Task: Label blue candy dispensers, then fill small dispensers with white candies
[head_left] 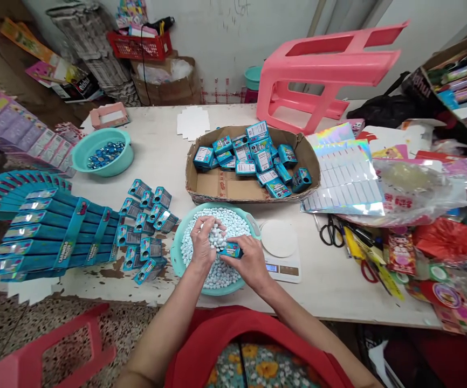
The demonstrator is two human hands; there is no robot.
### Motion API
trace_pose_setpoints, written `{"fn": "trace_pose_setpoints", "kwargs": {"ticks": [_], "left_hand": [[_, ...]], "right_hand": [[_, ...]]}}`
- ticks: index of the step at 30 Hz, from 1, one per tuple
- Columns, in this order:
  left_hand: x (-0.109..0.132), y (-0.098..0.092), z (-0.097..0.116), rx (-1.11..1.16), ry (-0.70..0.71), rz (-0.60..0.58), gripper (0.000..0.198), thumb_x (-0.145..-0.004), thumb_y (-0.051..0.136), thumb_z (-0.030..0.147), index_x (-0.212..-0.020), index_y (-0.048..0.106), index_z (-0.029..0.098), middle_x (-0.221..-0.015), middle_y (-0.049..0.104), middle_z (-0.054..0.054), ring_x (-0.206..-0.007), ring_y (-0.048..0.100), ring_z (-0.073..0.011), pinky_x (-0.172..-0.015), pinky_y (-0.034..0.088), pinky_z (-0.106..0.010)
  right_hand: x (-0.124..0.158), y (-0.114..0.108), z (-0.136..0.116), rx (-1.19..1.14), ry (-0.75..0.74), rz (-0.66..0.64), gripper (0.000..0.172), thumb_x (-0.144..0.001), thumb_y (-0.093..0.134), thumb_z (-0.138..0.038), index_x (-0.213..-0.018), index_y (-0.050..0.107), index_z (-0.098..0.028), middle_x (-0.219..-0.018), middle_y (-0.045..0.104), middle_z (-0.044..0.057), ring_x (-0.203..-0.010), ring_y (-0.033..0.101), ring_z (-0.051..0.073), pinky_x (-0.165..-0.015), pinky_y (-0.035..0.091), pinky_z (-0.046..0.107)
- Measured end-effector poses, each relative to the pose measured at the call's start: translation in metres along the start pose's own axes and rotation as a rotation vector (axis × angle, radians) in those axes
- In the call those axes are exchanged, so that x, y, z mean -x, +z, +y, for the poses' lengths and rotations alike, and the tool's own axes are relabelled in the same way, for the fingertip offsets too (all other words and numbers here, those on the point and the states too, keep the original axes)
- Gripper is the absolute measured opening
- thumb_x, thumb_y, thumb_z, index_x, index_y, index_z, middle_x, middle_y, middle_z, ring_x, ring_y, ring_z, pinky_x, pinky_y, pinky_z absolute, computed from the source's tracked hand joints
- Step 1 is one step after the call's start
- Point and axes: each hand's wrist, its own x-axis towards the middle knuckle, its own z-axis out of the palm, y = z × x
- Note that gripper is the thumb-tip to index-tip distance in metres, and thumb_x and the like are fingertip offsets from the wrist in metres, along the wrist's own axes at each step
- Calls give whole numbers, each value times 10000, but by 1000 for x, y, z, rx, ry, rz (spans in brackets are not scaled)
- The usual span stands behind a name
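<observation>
My left hand [204, 240] is closed around a handful of small white candies [217, 237] over the teal basin [176, 257]. In my right hand [251, 260] is a small blue candy box [232, 249], tilted on its side against the candies. More white candies [221, 277] fill the basin below both hands. To the left stand several blue boxes [151, 248] with round holes in them. Just right of the basin sits a white kitchen scale [290, 269], its display lit. Behind the basin, a cardboard tray [203, 188] holds many blue boxes [245, 167].
A teal bowl [111, 164] of blue wrapped pieces stands at the back left. Stacked blue cartons [59, 234] line the left side. A pink stool [294, 54] lies on the table at the back. Scissors [331, 233], knives and holographic sheets [342, 183] lie at right.
</observation>
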Motion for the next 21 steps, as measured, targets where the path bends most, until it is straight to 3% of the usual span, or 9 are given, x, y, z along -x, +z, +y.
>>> {"fn": "trace_pose_setpoints", "kwargs": {"ticks": [5, 15, 21], "left_hand": [[-1, 3, 7, -19, -10, 26, 236, -718, 636, 356, -769, 495, 174, -610, 536, 49, -496, 547, -91, -482, 417, -207], [-3, 9, 11, -68, 77, -21, 294, -765, 593, 345, -575, 462, 164, -552, 497, 30, -535, 554, -100, -588, 454, -241], [-3, 12, 11, -126, 115, -46, 270, -774, 594, 350, -611, 485, 163, -538, 487, 37, -517, 536, -96, -561, 434, -230]], "right_hand": [[-6, -2, -2, 0, 20, 8, 348, -672, 740, -422, -964, 617, -278, -927, 660, 27, -922, 581, 272, -807, 377, 408], [-15, -2, -4, -42, 19, 7, 361, -648, 761, -411, -946, 622, -264, -910, 658, 20, -917, 587, 258, -802, 399, 387], [-16, -1, -5, -48, 16, 42, 358, -652, 767, -389, -940, 614, -241, -905, 654, 26, -914, 587, 249, -805, 399, 375]]}}
